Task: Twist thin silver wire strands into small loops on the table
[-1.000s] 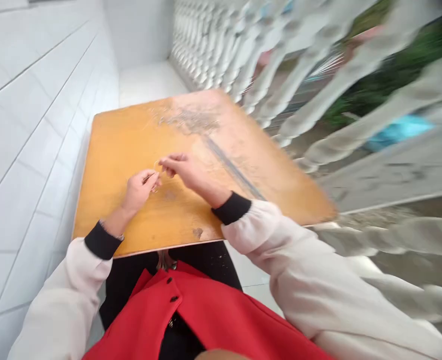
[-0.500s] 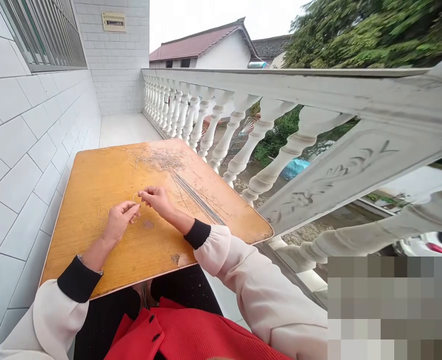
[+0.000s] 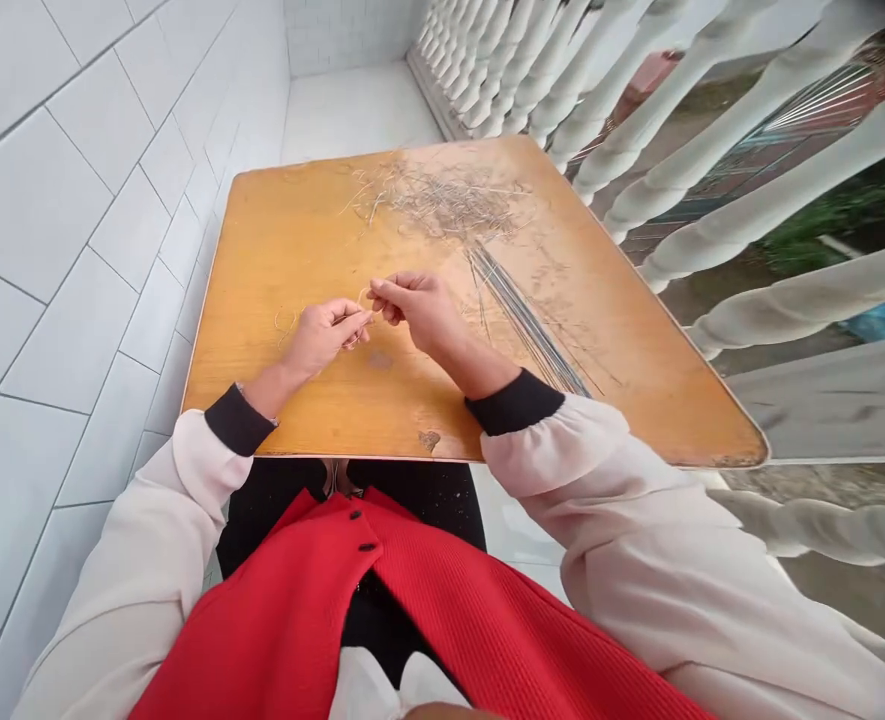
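Observation:
Above the near half of the wooden table (image 3: pixel 292 250), my left hand (image 3: pixel 322 335) pinches a thin wire between thumb and fingers. A small pale loop of this wire (image 3: pixel 363 296) arches up between my hands, and a curl of it shows left of my left hand. My right hand (image 3: pixel 416 305) is closed too, thumb against fingertips, on the wire's other side. Right of my right hand lies a bundle of straight grey wires (image 3: pixel 528 320). Farther back spreads a tangled heap of thin wire pieces (image 3: pixel 449 200).
A white tiled wall (image 3: pixel 112 220) runs along the left. White balusters (image 3: pixel 682 200) stand along the right side, close to the table. The tabletop has a worn spot (image 3: pixel 429 440) by its near edge. My knees are under that edge.
The view has tilted down and turned, so the table and hands appear farther right and higher. My hands keep nearly the same pinch on the wire.

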Tool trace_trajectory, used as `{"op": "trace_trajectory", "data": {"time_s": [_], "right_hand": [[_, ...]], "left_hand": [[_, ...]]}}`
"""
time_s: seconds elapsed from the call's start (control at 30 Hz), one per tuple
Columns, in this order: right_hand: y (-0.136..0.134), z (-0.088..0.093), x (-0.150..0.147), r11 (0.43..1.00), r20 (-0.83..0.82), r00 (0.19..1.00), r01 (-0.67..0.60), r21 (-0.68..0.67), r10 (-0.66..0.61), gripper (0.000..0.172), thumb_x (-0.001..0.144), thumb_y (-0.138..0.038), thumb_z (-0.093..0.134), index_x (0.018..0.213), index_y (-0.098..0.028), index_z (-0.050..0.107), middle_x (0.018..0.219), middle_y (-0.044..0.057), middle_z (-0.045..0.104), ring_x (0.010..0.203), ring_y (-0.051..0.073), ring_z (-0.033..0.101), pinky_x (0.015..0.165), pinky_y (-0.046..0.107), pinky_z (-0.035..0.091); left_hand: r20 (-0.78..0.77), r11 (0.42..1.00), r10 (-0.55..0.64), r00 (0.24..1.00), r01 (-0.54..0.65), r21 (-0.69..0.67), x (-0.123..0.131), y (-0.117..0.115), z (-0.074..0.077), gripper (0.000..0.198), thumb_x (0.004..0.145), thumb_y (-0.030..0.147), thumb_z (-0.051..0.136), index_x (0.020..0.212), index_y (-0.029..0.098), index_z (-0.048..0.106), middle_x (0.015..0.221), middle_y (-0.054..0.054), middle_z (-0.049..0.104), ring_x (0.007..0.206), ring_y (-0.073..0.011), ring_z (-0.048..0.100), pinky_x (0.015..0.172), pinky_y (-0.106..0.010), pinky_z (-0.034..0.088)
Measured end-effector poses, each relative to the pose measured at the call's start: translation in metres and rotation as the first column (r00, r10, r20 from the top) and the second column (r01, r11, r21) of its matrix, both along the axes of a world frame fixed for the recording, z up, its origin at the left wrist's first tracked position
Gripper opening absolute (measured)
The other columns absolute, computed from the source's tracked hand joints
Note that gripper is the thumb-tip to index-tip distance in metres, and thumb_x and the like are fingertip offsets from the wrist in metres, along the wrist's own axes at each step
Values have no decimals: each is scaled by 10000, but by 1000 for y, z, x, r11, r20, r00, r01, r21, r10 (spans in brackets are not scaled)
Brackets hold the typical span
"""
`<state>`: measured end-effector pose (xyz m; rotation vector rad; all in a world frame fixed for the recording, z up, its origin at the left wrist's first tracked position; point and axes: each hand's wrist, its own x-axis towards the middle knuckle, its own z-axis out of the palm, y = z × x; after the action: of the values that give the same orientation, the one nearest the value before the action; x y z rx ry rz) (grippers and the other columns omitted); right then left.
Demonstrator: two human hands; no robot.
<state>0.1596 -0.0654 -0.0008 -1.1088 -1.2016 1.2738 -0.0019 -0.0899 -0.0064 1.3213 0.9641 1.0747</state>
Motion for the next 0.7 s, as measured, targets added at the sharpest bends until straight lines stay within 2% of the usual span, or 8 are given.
{"op": "trace_trajectory", "data": {"time_s": [0.17, 0.33, 0.53, 0.6, 0.7], "right_hand": [[-3, 3, 1, 997, -109, 994, 6, -83, -15, 336, 888, -102, 740, 568, -157, 655, 559, -3, 599, 461, 47, 423, 445, 185, 316], [-8, 8, -6, 989, -166, 983, 50, -140, -74, 386, 905, -40, 675, 539, -152, 631, 546, -9, 568, 459, 36, 404, 447, 173, 291], [-9, 5, -10, 982, -172, 980, 70, -177, -101, 371, 929, -56, 678, 574, -150, 621, 566, -27, 546, 455, 30, 391, 446, 170, 304], [-8, 5, -8, 982, -165, 983, 48, -181, -78, 342, 958, -156, 722, 625, -149, 647, 590, -21, 571, 464, 34, 422, 458, 168, 342], [-8, 5, -5, 988, -123, 991, 31, -150, -50, 385, 970, -475, 766, 751, -167, 695, 668, 8, 645, 514, 65, 522, 493, 185, 422]], "left_hand": [[-9, 1000, -24, 1000, 24, 13, 0, -5, 5, 344, 930, 0, 645, 624, 158, 640, 548, 48, 644, 457, -21, 484, 507, -161, 393], [-49, 1000, 24, 999, -24, -3, 1, -6, 5, 380, 917, -32, 648, 592, 160, 610, 516, 55, 621, 438, -25, 465, 495, -171, 383], [-107, 995, 95, 990, -96, 0, 5, -5, 3, 365, 916, -32, 651, 608, 160, 611, 508, 65, 618, 433, -25, 468, 491, -168, 379], [-82, 994, 97, 992, -101, -40, 5, -5, 3, 351, 930, -10, 654, 622, 157, 626, 526, 58, 632, 452, -29, 492, 507, -166, 402], [25, 991, 100, 995, -97, -97, 3, -3, 2, 313, 961, 38, 654, 669, 147, 675, 604, 40, 676, 505, -31, 530, 553, -163, 443]]}}
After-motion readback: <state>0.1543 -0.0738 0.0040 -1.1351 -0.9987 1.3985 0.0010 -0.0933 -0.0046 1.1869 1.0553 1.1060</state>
